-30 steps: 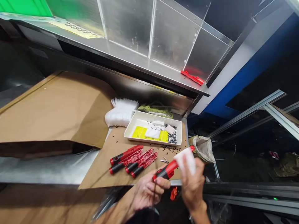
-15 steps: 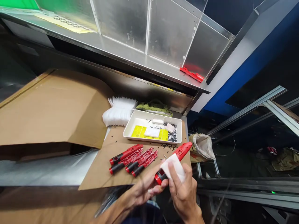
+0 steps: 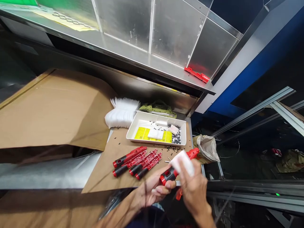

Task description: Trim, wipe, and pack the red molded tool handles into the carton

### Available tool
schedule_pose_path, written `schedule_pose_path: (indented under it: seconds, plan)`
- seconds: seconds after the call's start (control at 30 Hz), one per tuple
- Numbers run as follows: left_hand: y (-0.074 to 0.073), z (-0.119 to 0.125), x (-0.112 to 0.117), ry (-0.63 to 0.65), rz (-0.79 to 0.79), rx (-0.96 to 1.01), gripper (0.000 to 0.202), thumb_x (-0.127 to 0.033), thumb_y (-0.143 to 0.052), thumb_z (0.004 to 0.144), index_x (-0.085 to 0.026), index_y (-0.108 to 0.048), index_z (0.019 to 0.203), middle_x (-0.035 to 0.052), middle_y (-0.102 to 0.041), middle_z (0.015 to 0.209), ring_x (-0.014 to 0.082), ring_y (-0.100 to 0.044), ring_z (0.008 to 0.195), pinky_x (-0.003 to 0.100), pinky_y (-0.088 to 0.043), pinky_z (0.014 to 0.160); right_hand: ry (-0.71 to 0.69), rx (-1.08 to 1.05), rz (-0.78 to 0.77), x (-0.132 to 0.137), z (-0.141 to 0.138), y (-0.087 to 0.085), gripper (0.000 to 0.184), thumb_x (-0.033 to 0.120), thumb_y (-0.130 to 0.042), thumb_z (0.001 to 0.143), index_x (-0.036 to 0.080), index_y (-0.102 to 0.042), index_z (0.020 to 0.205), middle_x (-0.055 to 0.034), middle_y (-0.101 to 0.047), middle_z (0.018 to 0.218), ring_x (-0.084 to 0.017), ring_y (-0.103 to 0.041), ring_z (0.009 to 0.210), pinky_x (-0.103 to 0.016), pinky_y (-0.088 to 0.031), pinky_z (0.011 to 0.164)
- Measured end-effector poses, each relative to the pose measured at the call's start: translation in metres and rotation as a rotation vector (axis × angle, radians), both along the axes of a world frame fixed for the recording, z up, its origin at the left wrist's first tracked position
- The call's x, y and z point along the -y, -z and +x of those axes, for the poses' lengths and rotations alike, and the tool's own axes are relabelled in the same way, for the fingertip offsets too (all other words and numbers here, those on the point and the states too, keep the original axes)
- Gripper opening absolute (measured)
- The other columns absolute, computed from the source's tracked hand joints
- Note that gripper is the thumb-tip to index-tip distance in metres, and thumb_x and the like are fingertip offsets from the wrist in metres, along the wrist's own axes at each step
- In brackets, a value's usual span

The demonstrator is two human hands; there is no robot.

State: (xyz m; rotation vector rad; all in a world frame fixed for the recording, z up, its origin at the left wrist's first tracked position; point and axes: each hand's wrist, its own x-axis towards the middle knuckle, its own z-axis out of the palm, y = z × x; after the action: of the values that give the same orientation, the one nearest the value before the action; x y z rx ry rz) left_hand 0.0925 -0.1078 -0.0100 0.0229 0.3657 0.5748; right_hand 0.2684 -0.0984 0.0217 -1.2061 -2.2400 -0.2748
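Observation:
My left hand (image 3: 155, 190) is closed round the black grip end of a red and black tool (image 3: 169, 173), held over the bench's front edge. My right hand (image 3: 193, 186) presses a white cloth pad (image 3: 181, 161) against the tool's middle; the red tip (image 3: 193, 153) sticks out past the pad. Several more red and black tools (image 3: 136, 161) lie side by side on the brown cardboard sheet (image 3: 106, 171), just left of my hands.
A white tray (image 3: 137, 126) with yellow labels, white pieces and small black screws sits behind the tools. A stack of white pads (image 3: 122, 112) lies to its left. A large cardboard flap (image 3: 54, 110) covers the left. A red part (image 3: 197, 75) rests on the metal shelf.
My right hand slid the white pad along the tool, down toward the grip and then back up toward the tip. My left hand kept its hold on the grip.

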Motion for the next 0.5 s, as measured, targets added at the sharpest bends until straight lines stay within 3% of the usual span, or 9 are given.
schedule_pose_path:
  seconds: [0.07, 0.13, 0.2, 0.27, 0.33, 0.43, 0.5]
  plan:
    - [-0.005, 0.002, 0.001, 0.021, 0.061, -0.096, 0.058, -0.059, -0.046, 0.094, -0.012, -0.052, 0.06, -0.0061, -0.036, 0.051, -0.0023, -0.014, 0.034, 0.009, -0.006, 0.029, 0.108, -0.009, 0.02, -0.001, -0.001, -0.002, 0.042, 0.03, -0.037, 0.102, 0.029, -0.054, 0.14, -0.0107, -0.057, 0.108, -0.015, -0.062, 0.065, -0.025, -0.051, 0.052]
    - [-0.009, 0.004, 0.004, -0.046, 0.164, -0.292, 0.055, -0.062, -0.047, 0.092, -0.013, -0.056, 0.069, -0.0048, -0.04, 0.05, -0.0009, -0.019, 0.034, 0.011, -0.007, 0.031, 0.058, 0.022, -0.002, -0.002, 0.0, -0.003, 0.042, 0.03, -0.037, 0.102, 0.029, -0.054, 0.14, -0.0116, -0.057, 0.112, -0.016, -0.064, 0.072, -0.026, -0.053, 0.056]
    - [-0.012, 0.007, 0.006, -0.145, 0.252, -0.458, 0.049, -0.061, -0.046, 0.092, -0.015, -0.061, 0.093, -0.003, -0.049, 0.051, 0.0016, -0.025, 0.034, 0.012, -0.008, 0.033, -0.01, 0.063, -0.019, -0.004, 0.002, -0.002, 0.041, 0.031, -0.037, 0.102, 0.029, -0.056, 0.138, -0.0125, -0.055, 0.119, -0.018, -0.066, 0.08, -0.027, -0.055, 0.061]
    - [-0.013, 0.009, 0.008, -0.184, 0.35, -0.563, 0.054, -0.063, -0.045, 0.092, -0.019, -0.055, 0.121, -0.003, -0.054, 0.051, 0.0044, -0.03, 0.034, 0.014, -0.01, 0.034, 0.085, 0.051, 0.005, -0.008, 0.005, -0.002, 0.04, 0.032, -0.037, 0.102, 0.027, -0.058, 0.135, -0.0124, -0.056, 0.115, -0.017, -0.065, 0.076, -0.027, -0.054, 0.058]
    - [-0.012, 0.011, 0.007, -0.157, 0.477, -0.666, 0.071, -0.071, -0.042, 0.088, -0.02, -0.045, 0.136, -0.0038, -0.054, 0.049, 0.007, -0.033, 0.033, 0.016, -0.014, 0.033, 0.157, 0.019, 0.026, -0.011, 0.008, -0.002, 0.04, 0.032, -0.037, 0.102, 0.025, -0.058, 0.135, -0.0123, -0.057, 0.111, -0.017, -0.065, 0.074, -0.026, -0.054, 0.056]
    - [-0.013, 0.013, 0.005, -0.136, 0.657, -0.82, 0.088, -0.082, -0.035, 0.082, -0.014, -0.045, 0.138, -0.0036, -0.051, 0.05, 0.0091, -0.035, 0.035, 0.018, -0.022, 0.031, 0.056, 0.024, 0.029, -0.013, 0.01, -0.001, 0.039, 0.031, -0.037, 0.102, 0.025, -0.06, 0.133, -0.0129, -0.056, 0.115, -0.018, -0.067, 0.083, -0.027, -0.056, 0.061]
    - [-0.017, 0.014, 0.004, -0.154, 0.717, -0.879, 0.086, -0.08, -0.033, 0.084, -0.014, -0.048, 0.138, -0.0028, -0.05, 0.055, 0.0105, -0.041, 0.041, 0.018, -0.029, 0.034, 0.118, 0.013, 0.047, -0.012, 0.013, -0.001, 0.038, 0.03, -0.037, 0.102, 0.024, -0.062, 0.129, -0.0129, -0.056, 0.113, -0.017, -0.066, 0.076, -0.026, -0.055, 0.057]
